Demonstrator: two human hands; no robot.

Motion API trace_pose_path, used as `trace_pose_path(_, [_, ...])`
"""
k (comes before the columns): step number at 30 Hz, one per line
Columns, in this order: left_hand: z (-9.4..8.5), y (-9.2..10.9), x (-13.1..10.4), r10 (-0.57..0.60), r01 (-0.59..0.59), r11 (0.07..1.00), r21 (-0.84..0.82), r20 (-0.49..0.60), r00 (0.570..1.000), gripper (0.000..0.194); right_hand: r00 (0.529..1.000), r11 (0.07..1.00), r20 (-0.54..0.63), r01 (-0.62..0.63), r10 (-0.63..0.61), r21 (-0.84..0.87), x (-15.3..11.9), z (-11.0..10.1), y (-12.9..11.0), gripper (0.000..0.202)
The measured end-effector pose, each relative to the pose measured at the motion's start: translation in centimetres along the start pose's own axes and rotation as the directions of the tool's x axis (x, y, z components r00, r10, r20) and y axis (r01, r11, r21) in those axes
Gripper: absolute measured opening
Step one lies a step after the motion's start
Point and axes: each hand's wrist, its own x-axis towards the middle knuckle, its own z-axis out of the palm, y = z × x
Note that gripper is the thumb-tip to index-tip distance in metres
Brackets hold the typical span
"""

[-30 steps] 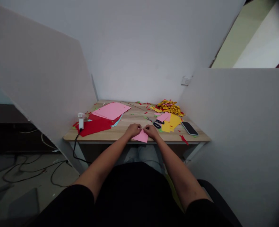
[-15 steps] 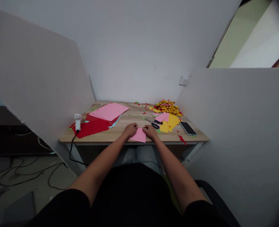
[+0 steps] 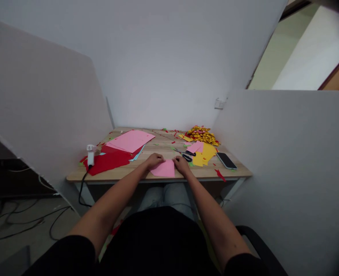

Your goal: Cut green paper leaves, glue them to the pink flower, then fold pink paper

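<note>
A small sheet of pink paper (image 3: 164,170) lies at the table's front edge between my two hands. Its far left corner is pinched by my left hand (image 3: 155,161), with the fingers bent over the paper. On the other side, my right hand (image 3: 181,165) has its fingers closed at the paper's far right corner. Just beyond my right hand rest scissors (image 3: 187,157) with black handles. Cut pink pieces (image 3: 195,147) and yellow sheets (image 3: 206,154) lie past them.
Large pink sheets (image 3: 131,140) and red paper (image 3: 107,163) cover the table's left side, near a white device (image 3: 90,156) with a black cable. At the right are a phone (image 3: 226,160), a red scrap (image 3: 220,175) and a yellow paper pile (image 3: 201,135). Partitions (image 3: 287,161) flank the table.
My hands have moved slightly apart, the left one shifting left along the pink paper. More of the paper shows between them. The whole view has tilted a little upward.
</note>
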Motion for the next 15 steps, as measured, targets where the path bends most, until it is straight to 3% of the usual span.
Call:
trace_pose_path(9, [1.1, -0.5, -1.5, -0.112, 0.104, 0.99, -0.091, -0.086, 0.99, 0.034, 1.0, 0.999, 0.014, -0.022, 0.021, 0.034, 0.0, -0.2, 0.2, 0.036])
trace_pose_path(15, [1.9, 1.2, 0.1, -0.14, 0.146, 0.988, -0.055, 0.099, 0.985, 0.034, 0.998, 0.998, 0.069, -0.009, 0.005, 0.064, -0.3, -0.3, -0.1, 0.035])
